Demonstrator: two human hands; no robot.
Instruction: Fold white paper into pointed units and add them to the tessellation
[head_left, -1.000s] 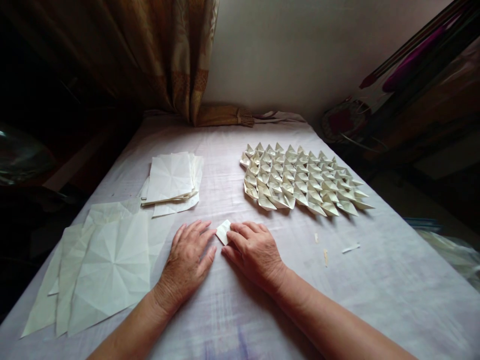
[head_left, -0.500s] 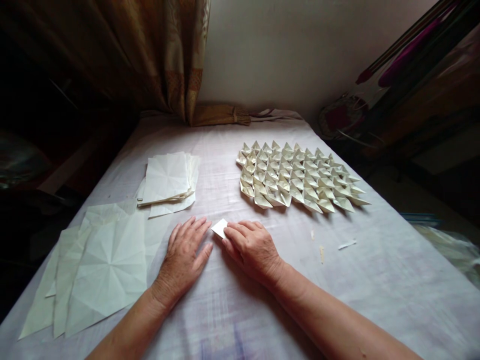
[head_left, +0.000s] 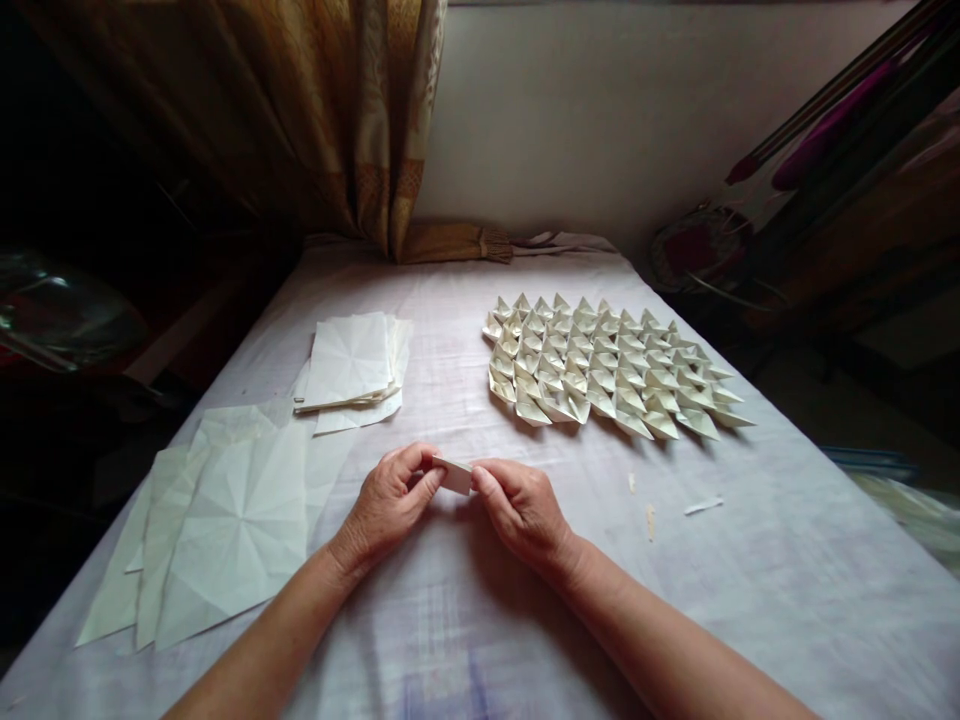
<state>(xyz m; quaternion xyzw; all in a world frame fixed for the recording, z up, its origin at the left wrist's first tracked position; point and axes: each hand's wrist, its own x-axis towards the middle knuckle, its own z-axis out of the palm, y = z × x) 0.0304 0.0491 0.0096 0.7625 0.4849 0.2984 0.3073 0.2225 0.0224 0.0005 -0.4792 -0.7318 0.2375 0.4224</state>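
A small folded piece of white paper (head_left: 454, 476) is held up between my two hands near the middle of the table. My left hand (head_left: 391, 500) pinches its left end with thumb and fingers. At the opposite end, my right hand (head_left: 523, 505) grips the paper the same way. Several large creased paper sheets (head_left: 244, 520) lie overlapping to the left of my left hand. Beyond them sits a stack of smaller creased paper squares (head_left: 352, 358). Rows of folded paper boats (head_left: 600, 365) stand close together past my right hand.
A pale patterned cloth (head_left: 720, 610) covers the table. Small paper scraps (head_left: 703, 506) lie right of my right hand. At the far edge hangs a gold curtain (head_left: 375, 130), its tied end resting on the cloth. A pale wall (head_left: 585, 120) stands behind.
My left hand has gone from lying flat and spread on the cloth to pinching the folded paper. The paper is lifted and tilted between both hands. The view has shifted slightly.
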